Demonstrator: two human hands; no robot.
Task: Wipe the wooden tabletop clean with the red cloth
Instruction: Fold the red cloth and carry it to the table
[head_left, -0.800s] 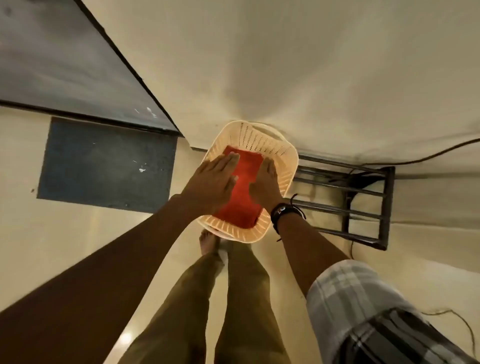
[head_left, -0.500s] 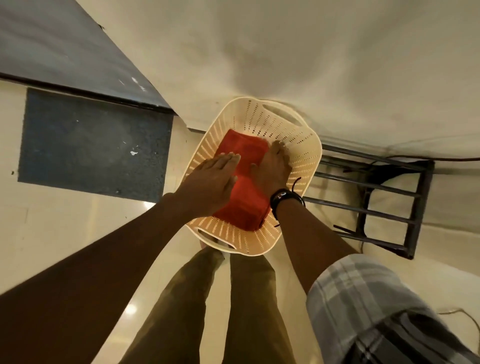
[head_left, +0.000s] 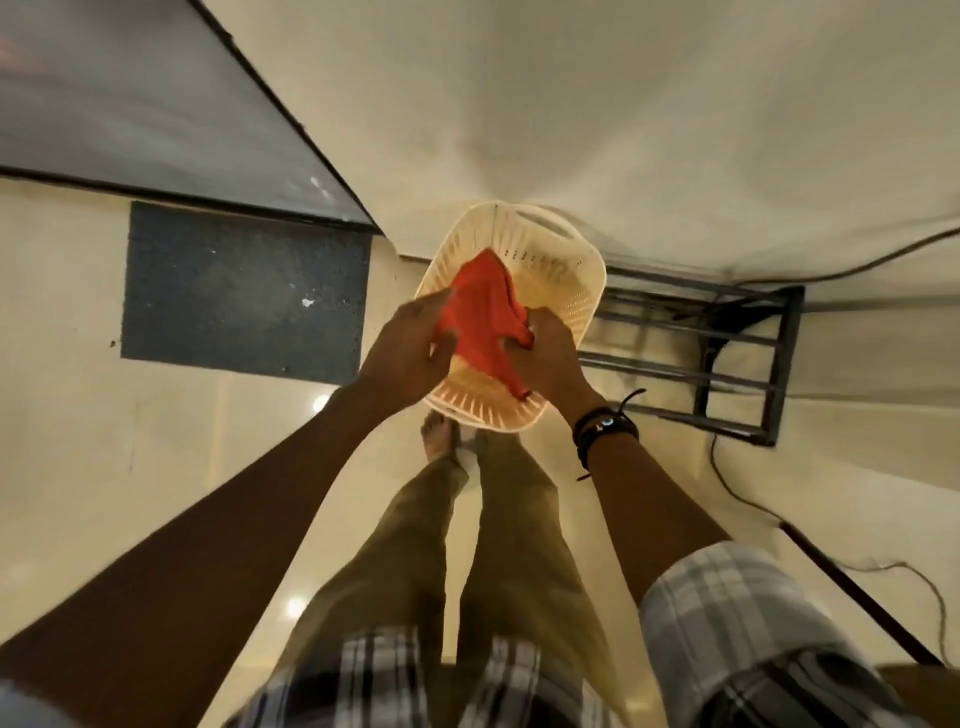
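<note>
Both hands pinch the red cloth (head_left: 480, 317) above the pale slotted basket (head_left: 566, 260): left hand (head_left: 410, 353) fingers clamped on one edge, right hand (head_left: 545, 358) fingers bunched on the other; it looks light, soft and floppy, best gathered at a bunched fold

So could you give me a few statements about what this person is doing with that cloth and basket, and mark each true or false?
1. Both hands grip the red cloth. True: left hand and right hand each hold it.
2. The cloth lies flat in the perforated plastic basket. False: it is bunched and lifted above it.
3. The basket is blue. False: it is cream.
4. A dark wristband is on the right wrist. True.
5. A dark mat lies on the floor left of the basket. True.
</note>
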